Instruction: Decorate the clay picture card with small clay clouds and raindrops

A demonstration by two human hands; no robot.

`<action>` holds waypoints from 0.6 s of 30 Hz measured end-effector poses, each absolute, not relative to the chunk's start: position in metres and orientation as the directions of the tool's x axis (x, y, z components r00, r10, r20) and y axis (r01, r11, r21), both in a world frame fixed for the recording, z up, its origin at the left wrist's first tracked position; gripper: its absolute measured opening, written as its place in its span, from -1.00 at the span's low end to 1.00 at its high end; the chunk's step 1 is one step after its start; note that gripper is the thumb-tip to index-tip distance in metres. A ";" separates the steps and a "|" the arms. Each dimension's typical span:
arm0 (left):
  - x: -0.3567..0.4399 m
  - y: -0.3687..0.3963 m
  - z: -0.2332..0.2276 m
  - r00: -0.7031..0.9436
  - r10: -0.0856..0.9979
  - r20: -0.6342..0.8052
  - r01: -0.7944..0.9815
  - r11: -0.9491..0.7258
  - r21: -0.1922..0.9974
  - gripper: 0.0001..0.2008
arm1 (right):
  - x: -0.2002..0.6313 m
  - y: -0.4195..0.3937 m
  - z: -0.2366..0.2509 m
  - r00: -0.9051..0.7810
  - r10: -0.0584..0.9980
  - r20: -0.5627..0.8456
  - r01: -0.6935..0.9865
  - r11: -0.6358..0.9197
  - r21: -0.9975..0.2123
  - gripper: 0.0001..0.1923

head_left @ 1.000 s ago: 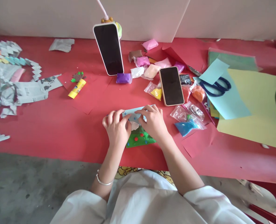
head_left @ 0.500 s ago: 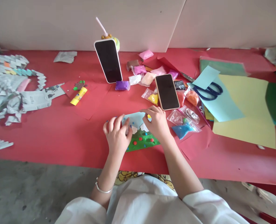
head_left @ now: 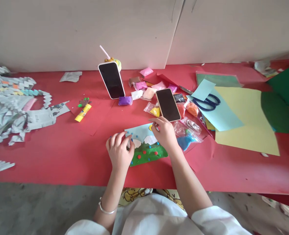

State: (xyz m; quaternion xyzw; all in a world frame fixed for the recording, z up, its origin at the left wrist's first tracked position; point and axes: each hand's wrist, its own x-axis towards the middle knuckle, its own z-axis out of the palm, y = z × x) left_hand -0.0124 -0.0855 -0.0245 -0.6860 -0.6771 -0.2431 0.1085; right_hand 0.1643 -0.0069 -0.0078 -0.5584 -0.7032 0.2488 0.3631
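Note:
A small picture card [head_left: 148, 153] lies on the table in front of me, with light blue sky above and green clay ground below. Red and blue clay dots, white clouds [head_left: 150, 140] and a yellow sun [head_left: 150, 127] decorate it. Over its left edge rests my left hand [head_left: 120, 151], fingers spread and bent, thumb on the card. My right hand [head_left: 165, 133] is curled at the upper right corner, its thumb and forefinger around the corner beside the sun. That hand hides part of the card's right side.
Beyond the card lie a phone [head_left: 168, 105], clay packets [head_left: 149, 93] and a blue clay bag [head_left: 186, 142]. Another phone [head_left: 112, 80] leans upright. Scissors [head_left: 206, 102] rest on coloured paper [head_left: 244, 117] at right; a glue stick [head_left: 83, 113] and folded paper pieces [head_left: 14, 107] are at left.
My view has tilted up a little, so the table sits lower in the picture. Both hands stay at the card, and the left hand now covers less of its left side.

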 end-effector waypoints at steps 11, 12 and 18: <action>-0.021 -0.071 -0.014 -0.022 0.895 0.445 0.973 -0.082 0.214 -0.72 | 0.157 -0.006 -0.008 -0.179 0.947 0.267 0.614 0.320 -0.721 -0.69; -0.027 -0.057 -0.011 -0.037 0.889 0.455 0.973 -0.072 0.221 -0.68 | 0.156 -0.006 -0.007 -0.186 0.945 0.269 0.619 0.325 -0.714 -0.69; -0.071 0.055 -0.011 -0.149 0.897 0.417 0.988 0.114 0.107 -0.48 | 0.149 -0.008 -0.001 -0.232 0.937 0.262 0.653 0.350 -0.672 -0.68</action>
